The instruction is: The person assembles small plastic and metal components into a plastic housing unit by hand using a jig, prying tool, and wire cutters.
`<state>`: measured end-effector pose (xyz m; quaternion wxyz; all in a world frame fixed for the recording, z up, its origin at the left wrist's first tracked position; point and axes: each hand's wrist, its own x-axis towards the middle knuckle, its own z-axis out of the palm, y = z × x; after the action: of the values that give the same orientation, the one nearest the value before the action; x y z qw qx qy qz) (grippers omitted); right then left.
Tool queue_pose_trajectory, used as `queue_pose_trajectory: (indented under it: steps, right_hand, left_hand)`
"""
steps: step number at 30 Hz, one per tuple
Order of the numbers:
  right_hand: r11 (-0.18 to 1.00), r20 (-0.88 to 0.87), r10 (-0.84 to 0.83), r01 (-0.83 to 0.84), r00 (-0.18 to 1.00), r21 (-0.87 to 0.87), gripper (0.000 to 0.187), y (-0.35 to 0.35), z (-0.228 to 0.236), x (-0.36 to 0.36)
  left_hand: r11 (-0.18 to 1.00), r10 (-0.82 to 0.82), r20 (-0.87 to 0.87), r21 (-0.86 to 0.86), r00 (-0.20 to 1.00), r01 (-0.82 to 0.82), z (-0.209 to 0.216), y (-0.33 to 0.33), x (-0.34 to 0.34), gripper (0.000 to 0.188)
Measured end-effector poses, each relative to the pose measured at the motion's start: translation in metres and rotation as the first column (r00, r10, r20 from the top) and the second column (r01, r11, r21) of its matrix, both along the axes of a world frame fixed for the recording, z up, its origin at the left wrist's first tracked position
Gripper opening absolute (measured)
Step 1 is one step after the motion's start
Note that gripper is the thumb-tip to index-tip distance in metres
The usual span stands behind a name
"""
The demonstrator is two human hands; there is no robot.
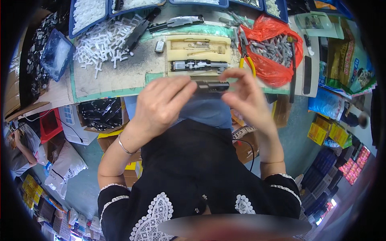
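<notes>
My left hand (pixel 163 100) is closed on one end of a narrow black plastic housing (pixel 217 86), held level just in front of the bench's near edge. At its other end my right hand (pixel 249 96) has thumb and fingers apart, with a gap around the housing; some fingers are blurred. Just beyond both hands lies a cream-coloured fixture block (pixel 173 54). In its near slot rests a black housing fitted with grey and white parts (pixel 201 65). Small metal strips (pixel 203 48) sit in the far slot.
Yellow-handled pliers (pixel 246 56) lean by a red plastic bag (pixel 267 72) of grey parts (pixel 273 50). White plastic pieces (pixel 100 42) are heaped at the left, beside a blue tray (pixel 57 54). A small metal block (pixel 159 46) and a black assembly (pixel 177 23) lie near the fixture.
</notes>
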<state>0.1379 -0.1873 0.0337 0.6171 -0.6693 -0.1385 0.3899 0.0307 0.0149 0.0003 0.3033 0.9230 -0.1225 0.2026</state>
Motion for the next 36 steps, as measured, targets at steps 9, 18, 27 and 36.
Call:
queue_pose_trajectory:
  steps: [9,18,27,36]
  right_hand:
    - [0.505,0.884,0.292,0.727,0.364,-0.466,0.031,-0.131,-0.056,0.166]
    - [0.391,0.809,0.334,0.710,0.483,-0.585,0.034,-0.105,-0.040,0.192]
    - [0.781,0.709,-0.376,0.616,0.596,-0.104,0.025,-0.112,-0.007,0.168]
    - [0.872,0.699,0.280,0.130,0.659,-0.472,0.022,-0.009,-0.004,0.037]
  left_hand:
    - [0.983,0.096,0.051,0.151,0.994,-0.103,-0.014,0.003,0.037,0.023]
    - [0.995,0.045,-0.076,0.091,0.996,-0.038,-0.015,0.003,0.043,0.025]
    - [0.933,0.063,0.077,0.350,0.995,-0.086,-0.014,-0.016,0.049,0.019]
    - [0.891,0.082,0.038,0.446,0.996,-0.090,-0.009,-0.022,0.054,0.004]
